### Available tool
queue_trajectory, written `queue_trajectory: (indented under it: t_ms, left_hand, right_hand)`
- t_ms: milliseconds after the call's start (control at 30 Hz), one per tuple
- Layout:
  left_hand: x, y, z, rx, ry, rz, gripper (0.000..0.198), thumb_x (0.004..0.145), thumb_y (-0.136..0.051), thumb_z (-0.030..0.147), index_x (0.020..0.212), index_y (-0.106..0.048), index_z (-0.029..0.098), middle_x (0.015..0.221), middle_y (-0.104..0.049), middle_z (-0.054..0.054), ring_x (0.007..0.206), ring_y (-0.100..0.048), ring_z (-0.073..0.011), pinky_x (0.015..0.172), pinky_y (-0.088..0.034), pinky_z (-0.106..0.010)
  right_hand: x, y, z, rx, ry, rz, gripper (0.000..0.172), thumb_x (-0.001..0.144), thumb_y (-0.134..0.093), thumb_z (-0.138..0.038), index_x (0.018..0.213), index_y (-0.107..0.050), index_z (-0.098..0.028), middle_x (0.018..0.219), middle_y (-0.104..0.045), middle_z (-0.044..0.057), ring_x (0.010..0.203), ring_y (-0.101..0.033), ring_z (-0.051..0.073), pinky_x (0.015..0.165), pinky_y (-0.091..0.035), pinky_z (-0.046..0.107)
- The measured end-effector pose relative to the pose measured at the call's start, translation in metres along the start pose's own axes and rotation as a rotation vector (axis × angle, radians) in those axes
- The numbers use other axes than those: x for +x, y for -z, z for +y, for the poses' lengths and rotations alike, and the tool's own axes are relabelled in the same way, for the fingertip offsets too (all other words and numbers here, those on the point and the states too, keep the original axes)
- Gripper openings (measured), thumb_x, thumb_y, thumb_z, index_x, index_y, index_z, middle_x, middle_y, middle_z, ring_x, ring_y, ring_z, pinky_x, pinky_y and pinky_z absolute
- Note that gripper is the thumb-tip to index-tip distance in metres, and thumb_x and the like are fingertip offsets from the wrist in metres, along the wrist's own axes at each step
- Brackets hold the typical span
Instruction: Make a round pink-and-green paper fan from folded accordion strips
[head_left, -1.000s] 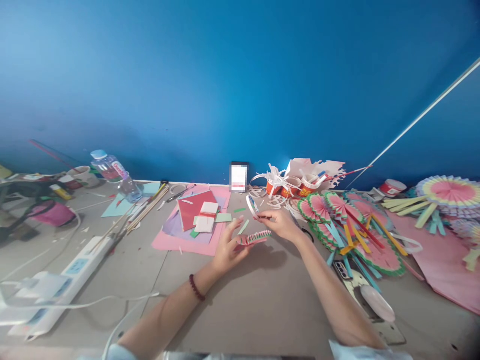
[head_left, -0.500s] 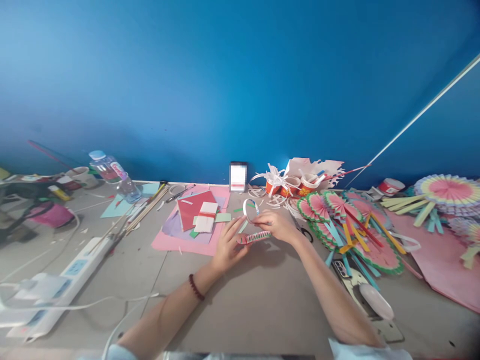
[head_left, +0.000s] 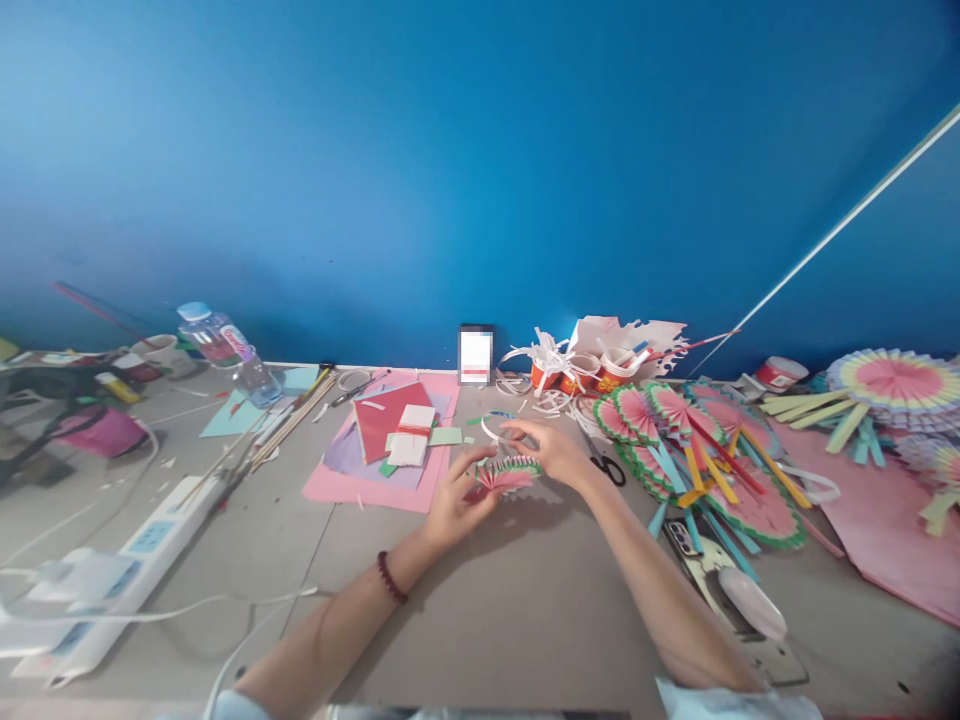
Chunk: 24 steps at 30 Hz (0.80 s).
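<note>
The left hand point(head_left: 459, 502) pinches the pleated paper point(head_left: 511, 478) by its left end; the paper's long side runs left to right, over the table point(head_left: 525, 610); the right hand point(head_left: 553, 452) grips a white ring point(head_left: 487, 430), just beyond the folds.

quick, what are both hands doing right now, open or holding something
Left hand: closed on the pleated pink-and-green paper.
Right hand: closed, holding a curled white strip between fingers and thumb.
</note>
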<state>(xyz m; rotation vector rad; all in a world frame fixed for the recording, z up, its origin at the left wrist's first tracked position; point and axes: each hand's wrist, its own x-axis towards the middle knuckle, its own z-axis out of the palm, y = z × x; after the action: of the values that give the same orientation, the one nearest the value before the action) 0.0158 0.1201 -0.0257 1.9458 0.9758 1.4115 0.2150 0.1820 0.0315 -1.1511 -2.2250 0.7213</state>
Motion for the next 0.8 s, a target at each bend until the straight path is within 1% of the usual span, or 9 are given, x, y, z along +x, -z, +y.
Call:
queue_trajectory:
  t_ms: [100, 200, 300, 433, 567, 633, 700, 767, 800]
  left_hand:
    - [-0.001, -0.002, 0.003, -0.080, 0.099, 0.052, 0.015, 0.073, -0.067, 0.027, 0.087, -0.069, 0.021, 0.110, -0.063, -0.011, 0.106, -0.057, -0.0260, 0.094, -0.044, -0.042]
    - [0.000, -0.004, 0.007, -0.174, 0.245, 0.138, 0.014, 0.070, -0.070, 0.029, 0.082, -0.071, 0.022, 0.095, -0.068, -0.009, 0.095, -0.059, -0.0244, 0.091, -0.044, -0.039]
    - [0.006, -0.005, 0.007, -0.346, 0.413, 0.265, 0.017, 0.068, -0.072, 0.034, 0.076, -0.069, 0.019, 0.082, -0.068, -0.006, 0.082, -0.061, -0.0208, 0.082, -0.046, -0.033]
    - [0.014, -0.005, 0.003, -0.565, 0.587, 0.361, 0.025, 0.070, -0.069, 0.041, 0.079, -0.068, 0.017, 0.082, -0.070, -0.005, 0.081, -0.063, -0.0195, 0.078, -0.046, -0.029]
    - [0.016, -0.004, -0.005, -0.669, 0.659, 0.405, 0.026, 0.070, -0.069, 0.042, 0.079, -0.068, 0.018, 0.087, -0.071, -0.005, 0.086, -0.064, -0.0199, 0.078, -0.047, -0.028]
    - [0.017, -0.003, -0.009, -0.661, 0.689, 0.457, 0.027, 0.068, -0.070, 0.042, 0.079, -0.068, 0.017, 0.085, -0.072, -0.004, 0.083, -0.065, -0.0187, 0.076, -0.047, -0.027]
    - [0.018, 0.000, -0.011, -0.662, 0.752, 0.508, 0.029, 0.065, -0.072, 0.042, 0.078, -0.069, 0.016, 0.082, -0.071, -0.005, 0.080, -0.065, -0.0181, 0.074, -0.048, -0.026]
    - [0.022, 0.003, -0.011, -0.710, 0.823, 0.500, 0.033, 0.064, -0.074, 0.042, 0.079, -0.070, 0.014, 0.080, -0.071, -0.006, 0.077, -0.065, -0.0189, 0.070, -0.049, -0.026]
    - [0.023, 0.005, -0.009, -0.753, 0.846, 0.459, 0.036, 0.064, -0.073, 0.043, 0.083, -0.070, 0.012, 0.080, -0.071, -0.008, 0.075, -0.066, -0.0195, 0.068, -0.050, -0.026]
  right_hand:
    - [-0.001, -0.001, -0.003, 0.009, -0.069, -0.047, 0.036, 0.084, -0.051, -0.028, 0.120, -0.057, -0.030, 0.089, -0.069, 0.000, 0.079, -0.061, 0.018, 0.071, -0.045, 0.027]
    - [-0.001, -0.003, -0.002, -0.019, -0.084, -0.042, 0.028, 0.082, -0.051, -0.027, 0.106, -0.065, -0.028, 0.089, -0.069, 0.001, 0.077, -0.061, 0.018, 0.068, -0.044, 0.027]
    - [0.000, -0.008, 0.006, -0.005, -0.059, 0.018, 0.020, 0.081, -0.052, -0.028, 0.091, -0.069, -0.024, 0.083, -0.069, 0.002, 0.069, -0.060, 0.018, 0.064, -0.044, 0.027]
    - [0.002, -0.018, 0.015, 0.130, -0.105, 0.089, 0.020, 0.082, -0.053, -0.036, 0.082, -0.068, -0.022, 0.067, -0.066, 0.002, 0.056, -0.059, 0.016, 0.056, -0.044, 0.027]
    - [0.002, -0.024, 0.018, 0.196, -0.224, 0.096, 0.016, 0.079, -0.053, -0.030, 0.079, -0.066, -0.021, 0.059, -0.062, 0.000, 0.045, -0.056, 0.015, 0.047, -0.042, 0.025]
    - [0.003, -0.022, 0.020, 0.104, -0.205, 0.154, 0.014, 0.077, -0.054, -0.027, 0.076, -0.066, -0.020, 0.060, -0.061, 0.000, 0.048, -0.055, 0.014, 0.051, -0.042, 0.026]
    - [0.003, -0.017, 0.020, 0.003, -0.129, 0.220, 0.012, 0.076, -0.055, -0.026, 0.073, -0.066, -0.020, 0.067, -0.062, 0.002, 0.058, -0.056, 0.016, 0.058, -0.043, 0.027]
    - [0.003, -0.010, 0.017, -0.052, -0.053, 0.242, 0.013, 0.078, -0.055, -0.027, 0.074, -0.066, -0.021, 0.077, -0.062, 0.003, 0.067, -0.056, 0.016, 0.062, -0.043, 0.026]
    - [0.003, -0.006, 0.014, -0.065, -0.026, 0.239, 0.013, 0.079, -0.055, -0.028, 0.076, -0.067, -0.021, 0.081, -0.062, 0.004, 0.069, -0.056, 0.016, 0.062, -0.042, 0.026]
